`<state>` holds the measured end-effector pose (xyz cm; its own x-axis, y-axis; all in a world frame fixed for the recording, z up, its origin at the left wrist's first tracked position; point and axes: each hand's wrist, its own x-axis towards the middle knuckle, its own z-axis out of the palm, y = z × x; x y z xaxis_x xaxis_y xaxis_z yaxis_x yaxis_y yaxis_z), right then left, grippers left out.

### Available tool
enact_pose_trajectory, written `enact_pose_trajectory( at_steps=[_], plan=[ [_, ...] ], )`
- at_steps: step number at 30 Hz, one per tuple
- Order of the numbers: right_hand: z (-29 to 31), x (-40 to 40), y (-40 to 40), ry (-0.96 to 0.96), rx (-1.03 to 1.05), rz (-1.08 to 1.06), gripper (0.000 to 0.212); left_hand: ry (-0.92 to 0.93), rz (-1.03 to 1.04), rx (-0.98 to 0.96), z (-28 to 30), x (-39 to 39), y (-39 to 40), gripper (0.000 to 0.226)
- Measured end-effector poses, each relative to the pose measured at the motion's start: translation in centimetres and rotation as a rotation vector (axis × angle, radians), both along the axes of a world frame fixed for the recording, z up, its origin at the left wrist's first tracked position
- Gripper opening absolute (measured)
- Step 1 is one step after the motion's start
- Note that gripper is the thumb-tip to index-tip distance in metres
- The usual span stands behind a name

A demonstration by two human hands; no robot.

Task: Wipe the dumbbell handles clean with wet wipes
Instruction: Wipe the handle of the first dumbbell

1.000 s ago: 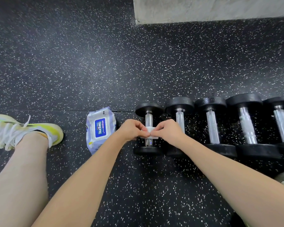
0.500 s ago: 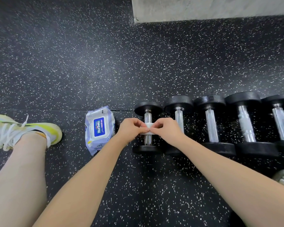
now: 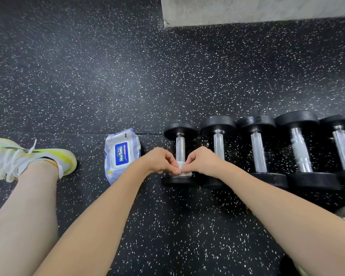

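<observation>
Both hands slid the wet wipe (image 3: 181, 166) down to the near end of the leftmost dumbbell handle (image 3: 180, 149) on the floor, left hand (image 3: 159, 161) and right hand (image 3: 199, 162) pinching it; limp, likely slippery, best wrapped round the bar.

Brand: "HuiBaiLi" in white letters on the blue label of the wet wipes pack (image 3: 122, 154).
Small print: a pink line runs beside the brand on the same blue label, too small to read.
Place: the pack lies on the floor just left of the leftmost dumbbell (image 3: 180, 154).
Dumbbells: no readable numbers or marks.
</observation>
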<state>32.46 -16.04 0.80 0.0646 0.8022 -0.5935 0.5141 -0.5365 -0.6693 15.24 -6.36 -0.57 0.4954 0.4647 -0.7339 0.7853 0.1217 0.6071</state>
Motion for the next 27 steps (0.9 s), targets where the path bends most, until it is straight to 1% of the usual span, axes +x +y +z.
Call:
enact_pose_trajectory(
  at_steps=[3,6,10,17,22,24,27],
  plan=[
    [0.0,0.0,-0.1,0.000,-0.029,0.039,0.011,0.030,-0.049,-0.015,0.0,0.0,0.0,0.020],
    [-0.1,0.0,0.0,0.017,-0.023,0.047,0.011,0.009,-0.046,0.001,0.1,0.0,-0.1,0.020],
    [-0.4,-0.1,-0.1,0.000,0.013,0.041,0.009,-0.007,-0.048,0.075,0.0,0.0,-0.3,0.021],
    [-1.7,0.0,0.0,-0.034,0.164,-0.141,0.006,-0.144,0.220,0.164,-0.9,0.2,-0.5,0.019],
    [-1.7,0.0,0.0,-0.030,0.236,-0.220,0.012,-0.174,0.404,0.328,-1.4,1.5,-0.7,0.014],
    [-1.7,0.1,0.0,-0.015,0.236,-0.227,0.018,-0.183,0.452,0.387,-1.5,2.2,-0.9,0.011],
    [-1.6,0.1,0.1,0.008,0.222,-0.217,0.036,-0.183,0.507,0.445,-1.6,3.0,-1.0,0.007]
  ],
)
